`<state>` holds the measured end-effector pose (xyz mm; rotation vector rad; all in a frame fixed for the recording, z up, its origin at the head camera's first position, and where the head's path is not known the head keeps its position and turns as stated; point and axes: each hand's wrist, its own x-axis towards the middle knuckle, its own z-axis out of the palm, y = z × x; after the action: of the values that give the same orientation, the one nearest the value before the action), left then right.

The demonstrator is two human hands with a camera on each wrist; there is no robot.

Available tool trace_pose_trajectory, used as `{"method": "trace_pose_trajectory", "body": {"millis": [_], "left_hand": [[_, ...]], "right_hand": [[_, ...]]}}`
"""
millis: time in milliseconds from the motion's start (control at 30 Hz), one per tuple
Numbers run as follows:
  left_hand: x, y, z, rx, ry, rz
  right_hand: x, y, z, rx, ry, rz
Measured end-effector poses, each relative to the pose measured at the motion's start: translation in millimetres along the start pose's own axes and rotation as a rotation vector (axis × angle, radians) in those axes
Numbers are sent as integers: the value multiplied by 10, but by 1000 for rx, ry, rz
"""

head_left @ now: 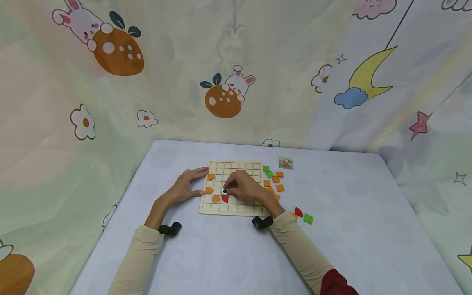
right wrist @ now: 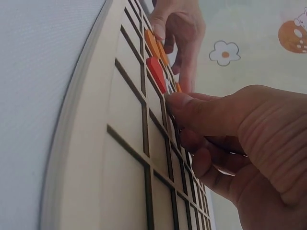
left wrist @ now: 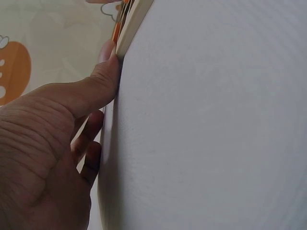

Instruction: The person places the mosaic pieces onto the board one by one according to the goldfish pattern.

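A pale wooden grid board (head_left: 239, 208) lies flat on the table. Over its middle, my right hand (head_left: 243, 186) pinches a small white round piece with a black centre (head_left: 225, 191) between thumb and fingertips, right at the board's surface. Just in front of that piece sits a red quarter-round tile (head_left: 225, 198). Orange round tiles (head_left: 211, 176) occupy squares on the left side. My left hand (head_left: 183, 186) touches the board's left edge with thumb and fingers extended; in the left wrist view its thumb (left wrist: 98, 84) meets the board's rim.
Right of the board lie loose orange square tiles (head_left: 280, 188) and green square tiles (head_left: 266, 168). Nearer my right forearm are a red quarter-round (head_left: 298, 212) and another green tile (head_left: 308, 218). A small patterned card (head_left: 285, 163) lies at the back right.
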<state>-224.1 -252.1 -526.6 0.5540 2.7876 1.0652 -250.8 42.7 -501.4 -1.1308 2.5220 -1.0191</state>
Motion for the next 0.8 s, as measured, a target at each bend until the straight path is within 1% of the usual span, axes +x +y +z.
{"method": "trace_pose_trajectory", "body": {"millis": [133,200,333,467,533,700,800], "left_hand": [[-2,1,4,1,1,-2],[-2,1,6,-3,2,0],[8,2,8,-5,3,4],[16,11,9,-5,0,-1],[18,13,9,-8,-2,0],[14,7,9,-14,-1,6],[5,4,7,-13,-4,-7]], "right_hand": [[-5,-12,-23,0,-1,-9],[-20,-19,-57,17,8,-9],[-66,-1,-172,28,37,4],[-139,64,-318,-1,54,9],[-191,108,-386,7,59,28],[-353,224,-553,59,65,109],[-459,299,-660,56,70,121]]}}
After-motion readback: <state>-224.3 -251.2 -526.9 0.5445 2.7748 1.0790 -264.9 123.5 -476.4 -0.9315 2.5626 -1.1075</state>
